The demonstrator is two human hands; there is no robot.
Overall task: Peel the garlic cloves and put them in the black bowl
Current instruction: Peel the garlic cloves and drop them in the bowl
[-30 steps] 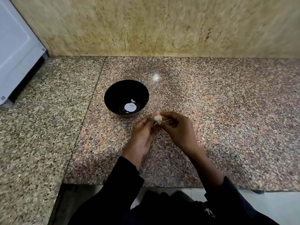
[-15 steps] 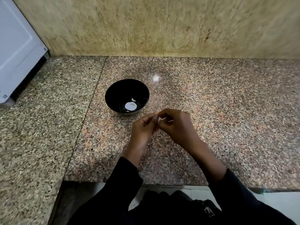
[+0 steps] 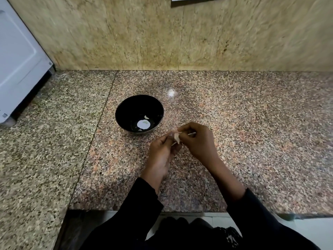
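papery skin: pale flake sticking out between your two hands, part lifted off the garlic clove point(image 3: 177, 137), not fully free.
left hand point(image 3: 163, 154): fingers curled up round the clove, pinching it from below; wrist low over the counter.
right hand point(image 3: 197, 139): fingertips pinched on the skin at the top of the clove, the other fingers curled; a thin pale strip pokes out on its right side, can't tell if skin or stem.
clove position: held in the air between both hands, just right of and nearer you than the black bowl point(image 3: 139, 114), not touching it.
black bowl: upright on the granite counter point(image 3: 252, 141), a pale crescent piece or two inside plus a white glare spot; contents are small, hard to count.
risk 1: clove is small and probably slick, so pull too hard and it likely pops out onto the counter or off the front edge near you.
risk 2: skin may tear short and leave bits stuck on.
risk 3: loose peel could drop into the bowl if you work closer to it.
surroundings: white appliance point(image 3: 18, 60) far left, tiled wall behind.
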